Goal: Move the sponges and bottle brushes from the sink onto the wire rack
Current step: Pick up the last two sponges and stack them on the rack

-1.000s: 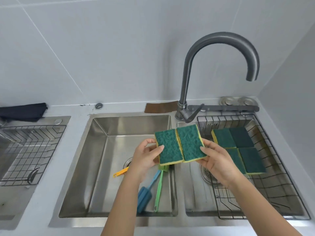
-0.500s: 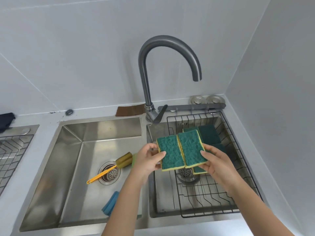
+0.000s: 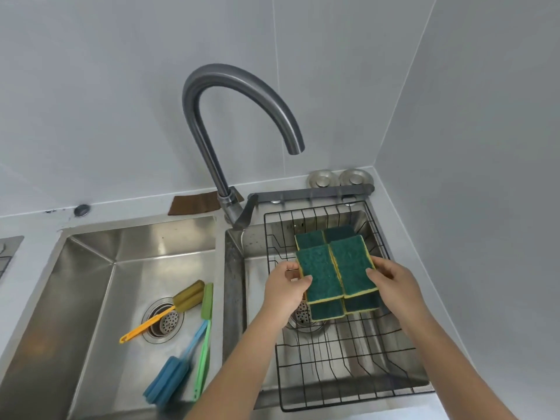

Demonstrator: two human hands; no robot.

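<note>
I hold two green-and-yellow sponges side by side over the black wire rack [image 3: 348,368] in the right basin. My left hand [image 3: 283,291] grips the left sponge [image 3: 319,275]. My right hand [image 3: 394,286] grips the right sponge [image 3: 353,265]. Beneath them several more green sponges [image 3: 312,239] lie on the rack, partly hidden. In the left basin [image 3: 91,283] lie three bottle brushes: a yellow one [image 3: 160,310] across the drain, a green one [image 3: 203,338] and a blue one [image 3: 175,371] near the divider.
A tall curved grey faucet [image 3: 212,122] rises behind the divider. A brown cloth [image 3: 194,203] lies on the ledge behind the left basin. Two round metal caps [image 3: 339,178] sit in the back right corner. The right wall stands close to the rack.
Both hands carried the two sponges rightward, from above the divider to directly over the sponges on the rack. The view has swung right.
</note>
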